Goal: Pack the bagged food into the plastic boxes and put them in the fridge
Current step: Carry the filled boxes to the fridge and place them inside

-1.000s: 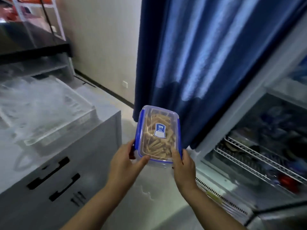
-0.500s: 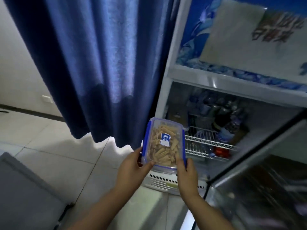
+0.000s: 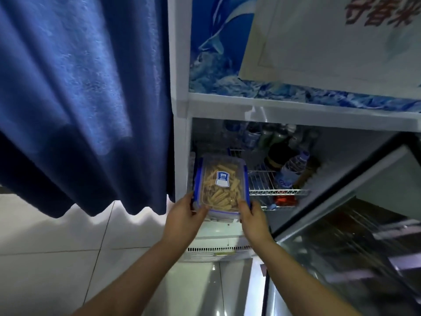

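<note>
While I watch through the head camera, I see a clear plastic box (image 3: 219, 185) with blue side clips held up in front of the open fridge (image 3: 180, 65), at the left edge of its lower compartment. The box is closed with its lid, which carries a small blue and white label (image 3: 222, 178), and pale tan sticks of food fill it. My view shows the left hand (image 3: 182, 218) gripping the near left corner, thumb curled over the lid, and the right hand (image 3: 254, 218) gripping the near right corner the same way. I cannot tell whether the far end of the box touches anything inside. Just to the right of the box a white wire shelf (image 3: 268, 181) carries several bottles (image 3: 289, 169), blurred in the dim interior. The fridge's glass door (image 3: 341, 236) stands open at lower right. A dark blue curtain (image 3: 79, 87) hangs left of the fridge over a pale tiled floor (image 3: 45, 258).
</note>
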Motion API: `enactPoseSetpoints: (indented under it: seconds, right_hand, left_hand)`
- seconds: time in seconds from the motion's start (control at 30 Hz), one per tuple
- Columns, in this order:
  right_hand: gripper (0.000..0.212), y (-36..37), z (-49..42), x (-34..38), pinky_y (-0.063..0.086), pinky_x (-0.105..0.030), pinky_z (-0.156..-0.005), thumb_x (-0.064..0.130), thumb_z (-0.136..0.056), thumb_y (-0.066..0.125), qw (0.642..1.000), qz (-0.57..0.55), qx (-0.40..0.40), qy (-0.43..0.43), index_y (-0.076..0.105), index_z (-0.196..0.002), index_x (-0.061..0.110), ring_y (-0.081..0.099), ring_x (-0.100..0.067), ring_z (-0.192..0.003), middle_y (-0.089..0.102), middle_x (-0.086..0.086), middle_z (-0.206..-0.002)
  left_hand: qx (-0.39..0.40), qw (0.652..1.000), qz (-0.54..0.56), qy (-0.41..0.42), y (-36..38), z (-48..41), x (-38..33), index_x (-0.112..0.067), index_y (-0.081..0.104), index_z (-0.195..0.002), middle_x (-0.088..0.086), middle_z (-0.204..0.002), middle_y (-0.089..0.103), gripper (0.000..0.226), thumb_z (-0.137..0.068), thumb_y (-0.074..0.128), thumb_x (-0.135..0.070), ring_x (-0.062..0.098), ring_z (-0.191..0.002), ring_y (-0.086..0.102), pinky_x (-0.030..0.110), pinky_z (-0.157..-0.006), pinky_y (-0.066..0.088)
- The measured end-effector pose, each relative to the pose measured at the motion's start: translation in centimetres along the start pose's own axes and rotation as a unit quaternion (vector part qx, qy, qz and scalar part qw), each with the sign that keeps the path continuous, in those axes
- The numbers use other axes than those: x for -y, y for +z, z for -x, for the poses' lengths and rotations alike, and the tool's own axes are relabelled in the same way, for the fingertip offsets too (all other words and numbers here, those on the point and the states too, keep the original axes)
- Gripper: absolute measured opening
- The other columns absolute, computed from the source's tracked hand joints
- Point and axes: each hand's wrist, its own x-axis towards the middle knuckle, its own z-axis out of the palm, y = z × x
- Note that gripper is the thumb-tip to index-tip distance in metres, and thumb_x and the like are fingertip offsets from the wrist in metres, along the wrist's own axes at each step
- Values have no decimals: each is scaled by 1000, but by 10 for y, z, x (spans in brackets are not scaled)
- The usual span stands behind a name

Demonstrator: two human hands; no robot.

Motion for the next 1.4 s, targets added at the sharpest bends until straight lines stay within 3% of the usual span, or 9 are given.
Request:
enactPoseSetpoints:
  seconds: [0.13, 0.23, 0.33, 0.5, 0.6, 0.77, 0.9, 1.1, 1.4]
  right_hand:
    - [24, 8, -42, 0, 37, -28, -57, 35, -95, 48, 1000, 0, -9, 10, 51, -83, 13, 52, -21, -70, 55, -2, -72]
    - [24, 13, -68, -1, 37, -30, -61, 32, -95, 47, 1000, 4, -1, 9, 52, -88, 9, 51, -23, -72, 54, -4, -73]
    - [30, 16, -90, -3, 39, -31, -70, 34, -95, 47, 1000, 4, 8, 7, 54, -103, 5, 54, -24, -82, 58, -9, -86]
    - [41, 19, -118, -1, 42, -32, -71, 42, -94, 47, 999, 26, 23, 0, 54, -104, 3, 58, -28, -88, 61, -10, -91]
    - [58, 17, -133, -3, 47, -36, -87, 49, -92, 46, 999, 33, 35, -16, 48, -128, 3, 58, -32, -107, 61, -16, -117]
    - [51, 1, -138, -12, 51, -38, -77, 41, -94, 46, 972, 156, -9, -175, 34, -141, 25, 62, -25, -92, 64, -8, -106]
    - [44, -4, -146, -15, 48, -34, -80, 29, -96, 47, 937, 231, 3, -261, 40, -139, 33, 58, -26, -101, 59, -9, -118]
    - [49, -1, -164, -16, 50, -35, -79, 11, -93, 49, 930, 230, 27, -287, 40, -139, 25, 59, -29, -99, 58, -11, -117]
    - [71, -5, -151, -28, 49, -38, -71, 11, -93, 49, 895, 329, 69, -294, 12, -148, 35, 55, -30, -103, 49, -11, -127]
  left_hand:
    - [22, 999, -25, 21, 10, -38, 8, -24, 54, -111, -5, -98, 66, 25, -87, 57, -32, 7, -78, 61, 22, -64, 48]
    - [16, 992, -110, 51, 20, -58, 19, -19, 50, -124, 2, -112, 62, 45, -82, 64, -29, 15, -92, 57, 30, -80, 48]
    - [-42, 923, -311, 222, 32, -73, 24, -13, 51, -129, 9, -126, 58, 69, -69, 77, -33, 28, -113, 54, 39, -94, 45]
    - [-23, 838, -420, 348, 52, -103, 21, -10, 61, -121, 9, -117, 65, 68, -57, 84, -20, 28, -103, 62, 38, -88, 50]
    - [-32, 824, -447, 347, 56, -118, 22, -9, 61, -119, 10, -111, 66, 64, -59, 83, -12, 29, -96, 64, 36, -80, 53]
    - [-44, 820, -481, 307, 67, -136, 19, -12, 61, -120, 9, -111, 67, 67, -57, 85, -13, 28, -91, 66, 33, -67, 55]
    - [-55, 825, -486, 284, 73, -148, 14, -13, 65, -112, 9, -103, 69, 58, -57, 82, -8, 30, -81, 67, 32, -51, 53]
    - [-48, 827, -492, 269, 80, -159, 16, -9, 65, -113, 12, -109, 68, 55, -61, 82, -9, 33, -91, 67, 35, -49, 56]
    - [-61, 832, -493, 248, 87, -151, 19, -9, 63, -116, 11, -112, 67, 57, -61, 76, -1, 32, -93, 66, 34, -58, 56]
